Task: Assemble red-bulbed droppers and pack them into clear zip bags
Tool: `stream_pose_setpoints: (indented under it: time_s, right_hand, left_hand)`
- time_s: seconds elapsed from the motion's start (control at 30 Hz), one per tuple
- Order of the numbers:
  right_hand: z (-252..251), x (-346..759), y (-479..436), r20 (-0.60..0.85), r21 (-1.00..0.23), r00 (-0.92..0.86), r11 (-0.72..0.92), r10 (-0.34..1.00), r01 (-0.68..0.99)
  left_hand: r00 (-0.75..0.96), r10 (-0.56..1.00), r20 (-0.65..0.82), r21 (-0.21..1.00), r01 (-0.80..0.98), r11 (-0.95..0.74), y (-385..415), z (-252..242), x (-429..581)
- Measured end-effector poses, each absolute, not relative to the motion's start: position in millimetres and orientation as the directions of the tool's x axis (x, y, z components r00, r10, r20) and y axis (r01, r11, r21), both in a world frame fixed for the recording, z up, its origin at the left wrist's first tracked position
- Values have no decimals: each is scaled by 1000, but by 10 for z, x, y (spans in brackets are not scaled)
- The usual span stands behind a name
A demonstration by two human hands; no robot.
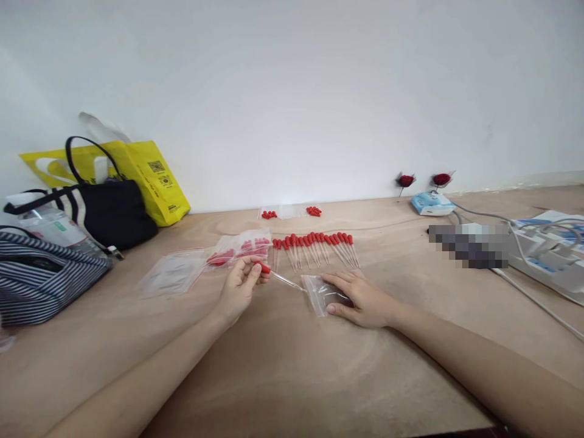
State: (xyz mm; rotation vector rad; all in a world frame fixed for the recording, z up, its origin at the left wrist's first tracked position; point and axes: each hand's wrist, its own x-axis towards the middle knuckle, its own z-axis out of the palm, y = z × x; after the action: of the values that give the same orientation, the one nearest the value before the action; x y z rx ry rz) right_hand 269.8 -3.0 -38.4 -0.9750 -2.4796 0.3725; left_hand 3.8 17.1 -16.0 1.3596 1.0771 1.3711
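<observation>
My left hand [241, 285] pinches the red rubber bulb of a glass dropper [283, 279] between thumb and fingers. The dropper's clear tube slants down to the right, its tip at the mouth of a clear zip bag [318, 299]. On that bag lies my right hand [362, 298], thumb on the near side and fingers on the far side, gripping it against the table. Just beyond both hands is a row of several red-bulbed droppers [314, 239], tubes pointing toward me. Zip bags with red bulbs [246, 246] lie behind my left hand, partly overlapping.
Flat clear bags [174, 272] lie to the left. Small bags with red pieces [269, 215] sit near the wall. A striped bag [45, 280], black handbag [112, 213] and yellow bag [166, 182] stand left. At right are a tissue pack [432, 204], cables and a power strip [547, 261].
</observation>
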Motion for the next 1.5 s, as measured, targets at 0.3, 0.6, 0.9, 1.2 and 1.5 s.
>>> stream_pose_setpoints:
  time_s: [0.3, 0.6, 0.9, 1.2, 1.5]
  right_hand:
    - [-390, 2641, -29, 320, -420, -625, 698, 712, 580]
    - [-375, 2570, -55, 315, -488, -642, 699, 699, 523]
    - [-376, 3094, 72, 213, -629, -638, 604, 740, 490]
    - [-433, 2948, 65, 269, -602, -602, 619, 752, 505]
    - [-433, 2917, 45, 308, -557, -603, 653, 736, 512]
  left_hand:
    - [210, 959, 188, 971, 108, -214, 26, -242, 219]
    - [570, 805, 164, 740, 469, -483, -96, -209, 318]
    - [574, 796, 191, 650, 534, -541, -32, -176, 265]
    - [533, 836, 132, 724, 524, -448, 44, -193, 367]
    - [483, 854, 192, 721, 521, -457, 79, -302, 372]
